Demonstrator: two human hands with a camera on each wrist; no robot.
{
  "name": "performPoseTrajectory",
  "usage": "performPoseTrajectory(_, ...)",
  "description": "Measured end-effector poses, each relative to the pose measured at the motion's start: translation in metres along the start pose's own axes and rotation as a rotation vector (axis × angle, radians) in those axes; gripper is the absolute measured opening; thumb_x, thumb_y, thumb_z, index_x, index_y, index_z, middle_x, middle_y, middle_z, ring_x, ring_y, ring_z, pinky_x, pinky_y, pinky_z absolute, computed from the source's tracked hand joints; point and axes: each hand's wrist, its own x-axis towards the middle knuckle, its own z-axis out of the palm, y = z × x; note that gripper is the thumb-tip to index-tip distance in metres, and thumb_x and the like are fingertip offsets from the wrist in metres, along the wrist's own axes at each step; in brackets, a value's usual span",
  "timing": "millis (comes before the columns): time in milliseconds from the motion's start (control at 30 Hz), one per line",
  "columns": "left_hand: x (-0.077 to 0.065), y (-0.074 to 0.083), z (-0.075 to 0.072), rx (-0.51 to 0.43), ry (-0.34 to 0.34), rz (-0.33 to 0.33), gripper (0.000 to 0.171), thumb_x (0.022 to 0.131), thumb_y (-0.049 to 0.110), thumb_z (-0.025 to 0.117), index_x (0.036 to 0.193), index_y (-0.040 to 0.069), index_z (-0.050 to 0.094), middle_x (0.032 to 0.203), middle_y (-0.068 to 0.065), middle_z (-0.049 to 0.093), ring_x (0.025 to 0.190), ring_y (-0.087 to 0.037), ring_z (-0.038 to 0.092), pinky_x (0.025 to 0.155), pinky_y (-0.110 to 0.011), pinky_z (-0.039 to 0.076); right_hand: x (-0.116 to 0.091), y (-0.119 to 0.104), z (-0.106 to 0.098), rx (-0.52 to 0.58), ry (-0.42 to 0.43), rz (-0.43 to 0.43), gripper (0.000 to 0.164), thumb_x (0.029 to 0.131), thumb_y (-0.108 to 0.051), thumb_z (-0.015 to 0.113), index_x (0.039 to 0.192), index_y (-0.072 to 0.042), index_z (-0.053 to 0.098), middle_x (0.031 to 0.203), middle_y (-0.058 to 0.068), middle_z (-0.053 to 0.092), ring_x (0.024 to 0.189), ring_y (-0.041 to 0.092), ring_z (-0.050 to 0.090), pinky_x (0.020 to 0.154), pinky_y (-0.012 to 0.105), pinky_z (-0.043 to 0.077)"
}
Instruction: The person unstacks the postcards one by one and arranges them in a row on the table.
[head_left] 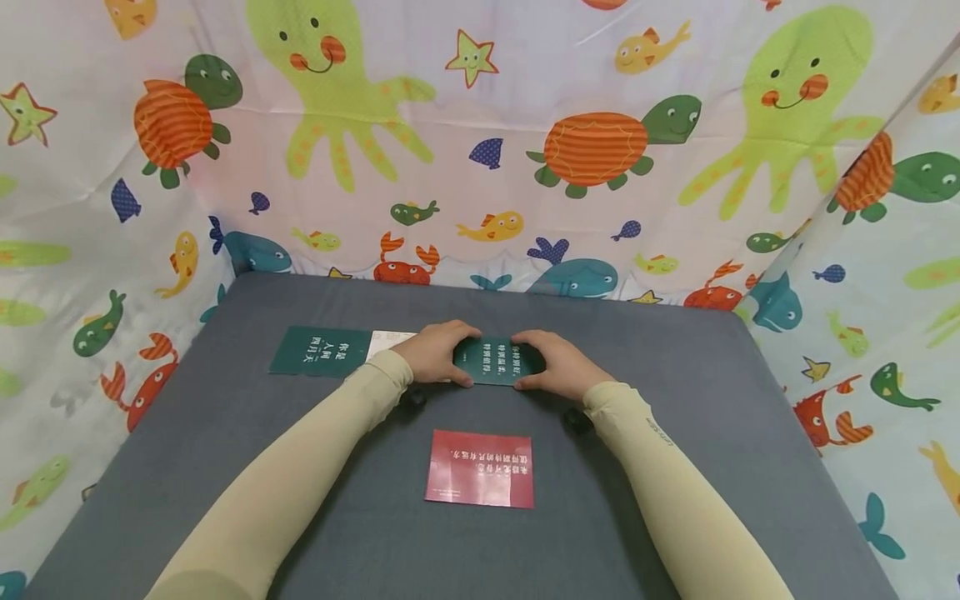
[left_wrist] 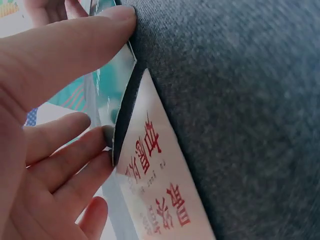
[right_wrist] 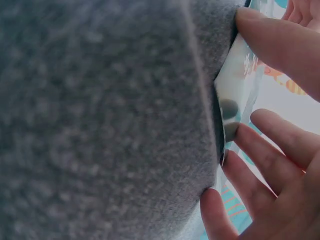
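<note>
Grey cloth (head_left: 375,542) underlies a green card (head_left: 487,362) between both hands (head_left: 437,353) (head_left: 561,365), gripped at either end.

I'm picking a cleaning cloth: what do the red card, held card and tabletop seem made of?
Red card: probably paper or thin card, slightly glossy, judging by its paler, shiny-looking patches. Held card: likely coated card, maybe plastic; bright reflections cross its face in the wrist views. Tabletop: apparently grey woven fabric, matte, with fine grain; fibre unclear.

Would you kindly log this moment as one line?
left hand: holds rightmost green card | right hand: holds same card | red card: on gray table
</note>
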Motion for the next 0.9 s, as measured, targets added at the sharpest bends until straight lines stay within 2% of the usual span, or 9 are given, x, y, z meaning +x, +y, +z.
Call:
performPoseTrajectory(233,0.003,0.0,-0.004,0.04,0.002,-0.02,0.087,0.089,0.04,0.09,0.161,0.011,0.049,0.164,-0.009,0.053,0.148,-0.029,0.053,0.127,-0.046,0.041,0.003,0.0,-0.002,-0.006,0.0,-0.002,0.082,0.09,-0.038,0.089,0.16,-0.02,0.051,0.165,0.009,0.05,0.152,0.033,0.045,0.129,0.059,0.036)
performPoseTrajectory(467,0.006,-0.002,0.002,0.056,-0.004,-0.019,0.089,0.089,0.041,0.09,0.162,0.012,0.05,0.165,-0.009,0.053,0.15,-0.029,0.051,0.129,-0.047,0.039,0.002,0.005,-0.001,-0.022,0.007,-0.022,0.083,0.088,-0.039,0.09,0.16,-0.019,0.052,0.165,0.01,0.052,0.152,0.033,0.047,0.128,0.058,0.038)
performPoseTrajectory(633,0.004,-0.003,0.005,0.049,0.01,-0.033,0.089,0.088,0.042,0.091,0.162,0.013,0.05,0.165,-0.007,0.054,0.15,-0.028,0.052,0.129,-0.046,0.039,0.002,0.006,0.002,-0.023,0.004,-0.028,0.086,0.089,-0.042,0.089,0.162,-0.019,0.049,0.169,0.009,0.047,0.157,0.034,0.042,0.13,0.06,0.034)
performPoseTrajectory(767,-0.008,0.005,0.003,0.035,0.046,-0.001,0.093,0.086,0.044,0.092,0.162,0.013,0.05,0.165,-0.007,0.053,0.152,-0.029,0.05,0.131,-0.049,0.037,-0.01,-0.002,-0.001,-0.063,0.029,-0.033,0.093,0.089,-0.048,0.087,0.166,-0.019,0.044,0.174,0.006,0.04,0.162,0.034,0.035,0.131,0.064,0.031)
performPoseTrajectory(900,-0.038,0.022,0.001,0.036,0.075,0.052,0.096,0.083,0.047,0.093,0.162,0.012,0.05,0.164,-0.007,0.055,0.152,-0.028,0.051,0.131,-0.051,0.037,-0.04,-0.021,-0.002,-0.126,0.076,-0.077,0.095,0.088,-0.054,0.087,0.165,-0.017,0.045,0.172,0.007,0.044,0.159,0.034,0.041,0.128,0.062,0.036)
